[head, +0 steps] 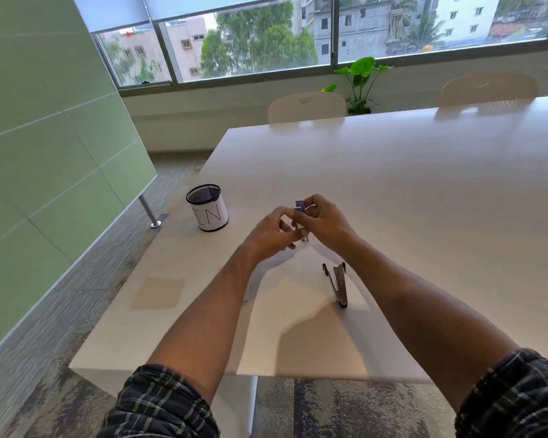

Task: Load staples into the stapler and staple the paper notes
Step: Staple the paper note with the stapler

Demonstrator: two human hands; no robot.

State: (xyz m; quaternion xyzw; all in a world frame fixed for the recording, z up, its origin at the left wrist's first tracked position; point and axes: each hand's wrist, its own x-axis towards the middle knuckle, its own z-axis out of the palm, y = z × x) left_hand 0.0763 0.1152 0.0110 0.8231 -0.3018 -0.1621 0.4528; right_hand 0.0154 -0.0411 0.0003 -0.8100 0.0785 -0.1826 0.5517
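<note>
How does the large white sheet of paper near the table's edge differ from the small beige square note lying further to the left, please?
The large white sheet of paper is far bigger and bright white, while the small beige square note is pale tan. The white sheet carries the opened dark metal stapler, and its near edge reaches the edge of the white table; the beige note carries nothing and lies away from the person's arms. Both lie flat on the table.

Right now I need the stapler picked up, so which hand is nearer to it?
Right. The right hand is just beyond the open stapler; the left hand is farther off to its left. Both hold a small purple box.
</note>
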